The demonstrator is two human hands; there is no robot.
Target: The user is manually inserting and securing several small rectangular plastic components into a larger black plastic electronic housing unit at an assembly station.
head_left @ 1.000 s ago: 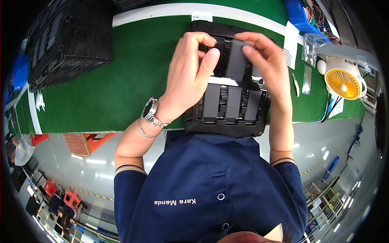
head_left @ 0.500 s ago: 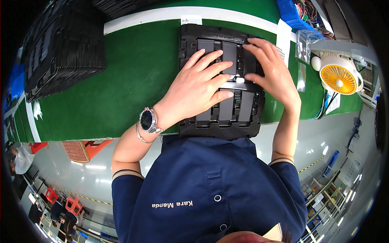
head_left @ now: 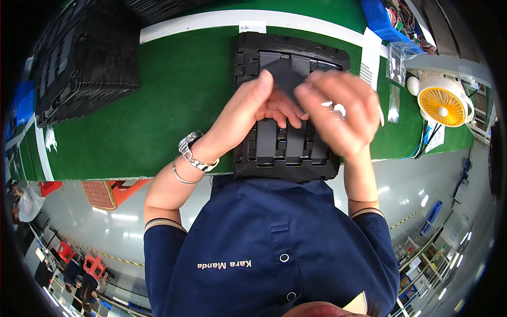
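A black moulded tray (head_left: pixel 285 171) lies before me at the table's near edge. Flat dark grey rectangular pieces (head_left: pixel 268 145) sit in its slots. Above its far half, a dark grey flat piece (head_left: pixel 288 78) is held up at a tilt between my hands. My left hand (head_left: pixel 253 105) has its thumb at the piece's left edge, with the fingers curled beneath. My right hand (head_left: pixel 343 111), blurred by motion, pinches the right edge. Small white bits (head_left: pixel 339 110) show by the right palm; what they are cannot be made out.
A tall stack of black trays (head_left: pixel 90 63) stands at the left on the green table (head_left: pixel 179 116). At the right are a white and yellow fan (head_left: pixel 442 103), a clear plastic bag (head_left: pixel 396 61), a paper strip (head_left: pixel 370 55) and a blue bin (head_left: pixel 383 24) of wires.
Both hands were spread low over the tray's pieces; now they have turned inward and lifted one dark grey piece between them. The tray has stayed nearly in place.
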